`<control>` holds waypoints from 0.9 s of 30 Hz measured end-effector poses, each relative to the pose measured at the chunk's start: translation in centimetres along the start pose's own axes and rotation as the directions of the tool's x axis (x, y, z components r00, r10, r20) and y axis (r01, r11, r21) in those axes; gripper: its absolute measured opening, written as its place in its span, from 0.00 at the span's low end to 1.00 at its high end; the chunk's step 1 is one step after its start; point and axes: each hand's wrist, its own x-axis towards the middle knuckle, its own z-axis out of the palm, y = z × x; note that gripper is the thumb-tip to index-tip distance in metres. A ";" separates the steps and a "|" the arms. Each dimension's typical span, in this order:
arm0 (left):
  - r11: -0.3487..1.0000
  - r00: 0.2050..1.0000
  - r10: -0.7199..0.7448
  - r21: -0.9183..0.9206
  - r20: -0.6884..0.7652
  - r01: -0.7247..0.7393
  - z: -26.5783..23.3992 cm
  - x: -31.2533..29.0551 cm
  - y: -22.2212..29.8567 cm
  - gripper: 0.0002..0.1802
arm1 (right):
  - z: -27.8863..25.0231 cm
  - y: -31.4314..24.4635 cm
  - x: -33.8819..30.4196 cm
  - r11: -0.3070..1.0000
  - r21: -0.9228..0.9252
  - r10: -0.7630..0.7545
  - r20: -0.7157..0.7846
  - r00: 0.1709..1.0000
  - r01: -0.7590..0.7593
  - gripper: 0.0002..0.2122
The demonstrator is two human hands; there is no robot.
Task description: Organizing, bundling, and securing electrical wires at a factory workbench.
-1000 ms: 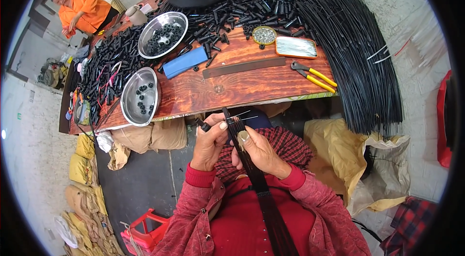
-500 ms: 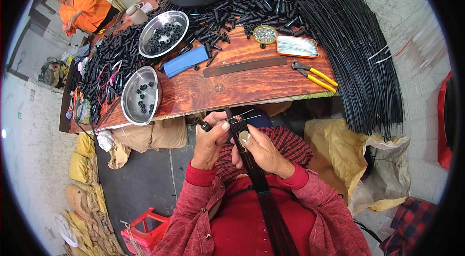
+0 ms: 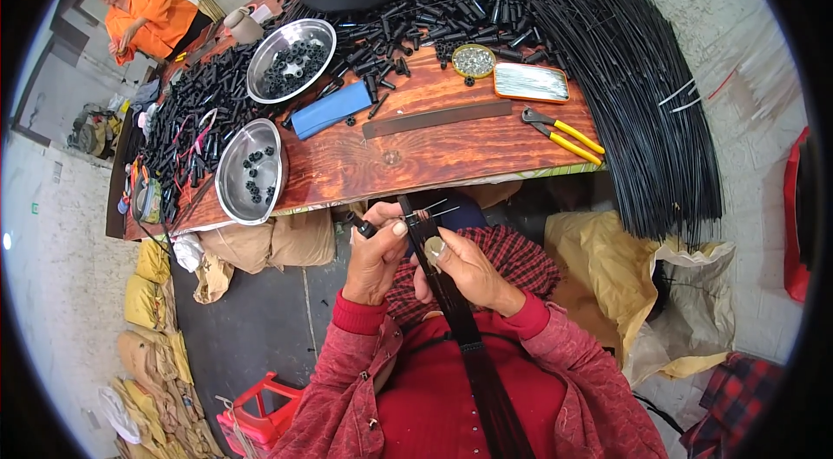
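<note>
A flat bundle of thin black strips runs from in front of the table down over my lap and chest. At its upper end my left hand pinches the edge between thumb and fingers, and a short black tube also sits in that hand's curled fingers. My right hand grips the bundle just below, thumb across its face, with a pale guard-like piece at the thumb tip. Two thin pale wires cross the bundle near the top and stick out rightward. The fingers behind the strips are partly hidden.
On the wooden table stand two metal bowls of black rings. Yellow-handled pliers, a tin of wires, a dark flat bar and heaped black tubes lie around. Long black rods hang over the right edge.
Both hands and the bundle's upper end have shifted very slightly, with the wires tilting a little. My grip looks the same.
</note>
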 end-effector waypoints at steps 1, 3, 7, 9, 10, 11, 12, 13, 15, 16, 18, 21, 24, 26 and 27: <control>1.000 1.000 0.001 -0.030 -0.019 -0.002 0.2 -0.3 0.0 0.11 | -0.2 0.4 0.1 1.000 0.001 0.000 -0.001 1.000 0.000 0.24; 0.998 0.999 0.002 -0.059 -0.037 -0.005 0.2 -0.8 -0.2 0.10 | -0.4 0.7 0.2 0.989 0.150 0.012 0.054 0.998 -0.020 0.23; 0.999 0.996 -0.040 0.001 -0.076 0.040 1.0 -0.7 0.5 0.10 | -0.1 -0.5 0.7 0.990 0.143 0.007 0.032 0.999 -0.012 0.23; 0.994 0.988 -0.036 0.097 -0.152 0.051 1.2 -0.5 0.5 0.10 | 0.1 -1.2 1.0 0.987 0.162 0.011 0.000 1.000 -0.011 0.21; 0.994 0.988 -0.029 0.097 -0.151 0.044 1.2 -0.4 0.6 0.10 | 0.3 -1.6 1.0 0.985 0.171 0.015 -0.014 1.000 -0.012 0.20; 0.996 0.992 -0.016 0.085 -0.125 0.027 1.2 -0.4 0.7 0.11 | 0.5 -2.2 1.1 0.986 0.164 0.033 -0.032 0.999 -0.027 0.20; 0.997 0.995 -0.002 0.072 -0.100 0.009 1.2 -0.3 0.8 0.13 | 0.7 -2.2 1.1 0.987 0.158 0.031 -0.027 0.999 -0.026 0.20; 0.998 0.996 0.003 0.069 -0.094 0.003 1.6 -0.2 1.0 0.13 | 0.7 -2.1 1.0 0.990 0.140 0.023 -0.056 0.998 -0.014 0.20; 0.989 0.993 -0.105 0.098 -0.047 0.109 2.6 -0.1 1.7 0.17 | 0.4 -1.3 0.9 0.987 0.163 0.001 -0.110 0.994 0.017 0.18; 0.990 0.994 -0.095 0.096 -0.047 0.099 2.1 0.0 1.5 0.17 | 0.5 -1.2 0.9 0.988 0.156 -0.001 -0.102 0.995 0.017 0.18; 0.986 0.997 -0.070 0.148 -0.032 0.074 0.6 0.2 0.8 0.20 | 0.6 -1.2 1.0 0.983 0.180 -0.036 -0.067 0.997 0.048 0.20; 0.982 0.997 -0.055 0.180 -0.053 0.063 1.5 0.0 1.0 0.19 | 0.4 -1.2 1.1 0.984 0.176 -0.013 -0.086 0.996 0.028 0.21; 0.975 0.997 -0.010 0.219 -0.073 0.026 1.7 0.0 0.7 0.17 | 0.3 -1.3 1.3 0.981 0.192 0.012 -0.106 0.994 0.009 0.19; 0.979 0.998 -0.003 0.201 -0.070 0.017 1.7 -0.1 0.7 0.16 | 0.3 -1.1 1.2 0.977 0.213 0.019 -0.107 0.994 0.005 0.19; 0.963 0.997 0.027 0.270 -0.078 -0.005 1.6 -0.1 0.9 0.15 | 0.3 -1.0 1.2 0.974 0.224 0.020 -0.111 0.994 0.005 0.19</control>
